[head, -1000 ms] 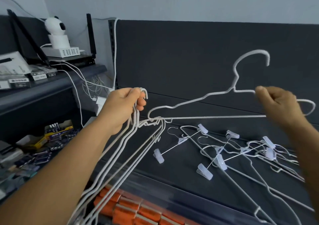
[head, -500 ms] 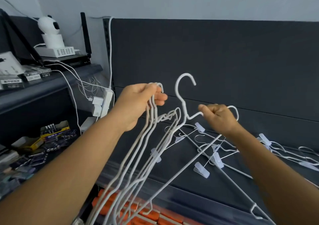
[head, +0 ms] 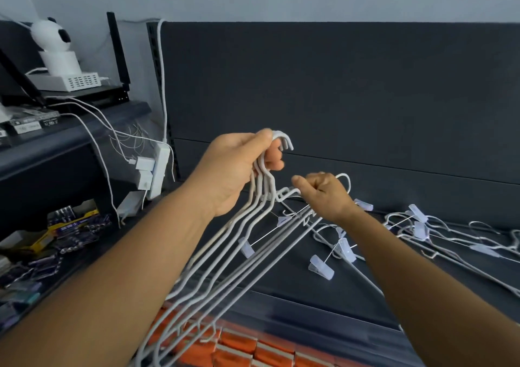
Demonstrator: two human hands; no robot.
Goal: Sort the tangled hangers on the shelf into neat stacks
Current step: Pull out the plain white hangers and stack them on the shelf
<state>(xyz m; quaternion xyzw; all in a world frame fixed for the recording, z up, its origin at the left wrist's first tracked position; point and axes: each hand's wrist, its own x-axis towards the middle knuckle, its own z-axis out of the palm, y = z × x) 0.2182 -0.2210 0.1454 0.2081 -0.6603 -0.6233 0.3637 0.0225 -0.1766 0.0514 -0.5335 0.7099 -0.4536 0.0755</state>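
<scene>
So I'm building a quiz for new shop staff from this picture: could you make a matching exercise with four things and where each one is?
Things:
1. bundle of plain hangers
2. clip hangers
3. round white camera
4. orange packs

Places:
A. on the white box on the upper left shelf
B. below the front edge of the dark shelf
C. hooks gathered in the left hand
D. loose on the dark shelf, right of the right hand

Pairs: 1-C, 2-D, 3-A, 4-B
</scene>
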